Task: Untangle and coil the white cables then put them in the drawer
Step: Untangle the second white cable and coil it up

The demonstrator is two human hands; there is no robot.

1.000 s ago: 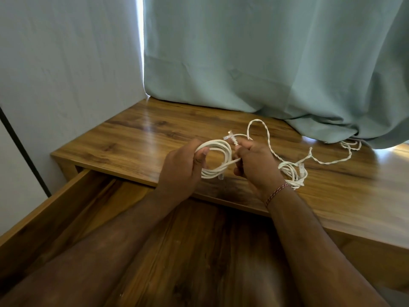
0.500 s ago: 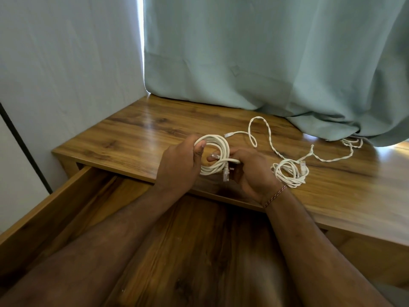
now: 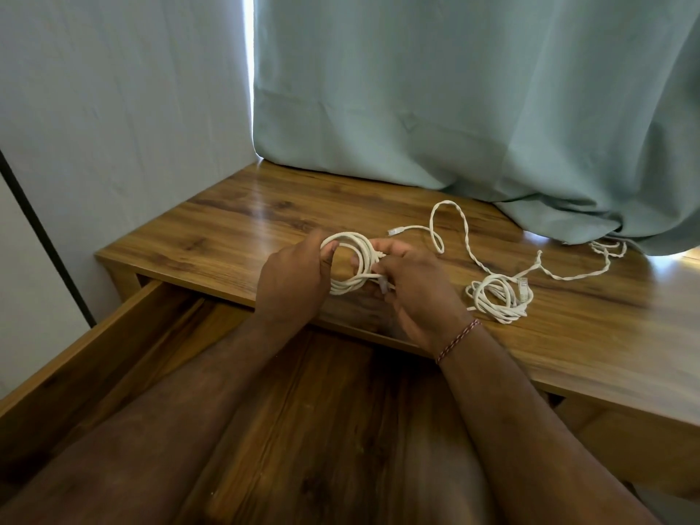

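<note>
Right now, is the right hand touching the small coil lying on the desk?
Apart. The head view shows bare desk wood between the right hand and the small coil.

arms: bare, no sleeves | right wrist: red-white braided thread band (image 3: 458, 341)

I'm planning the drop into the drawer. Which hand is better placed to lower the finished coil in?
Probably the left hand. It grips the coil through its loop and sits right above the open drawer. The right hand only pinches the cable end at the coil's side and could let go.
</note>
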